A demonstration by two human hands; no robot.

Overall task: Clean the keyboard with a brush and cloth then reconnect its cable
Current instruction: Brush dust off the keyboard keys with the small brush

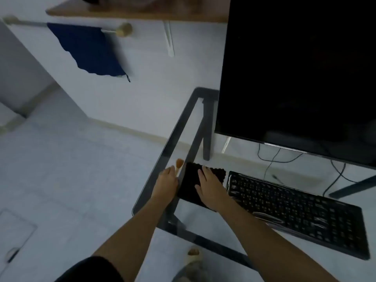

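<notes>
Head view: glass desk point(175, 131), pale floor point(71, 159).

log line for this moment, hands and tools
left hand: on brush | right hand: flat on black cloth | keyboard: untouched

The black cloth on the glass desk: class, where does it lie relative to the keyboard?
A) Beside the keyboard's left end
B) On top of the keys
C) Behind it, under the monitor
A: the black cloth lies flat under the right hand, just left of the keyboard.
</notes>
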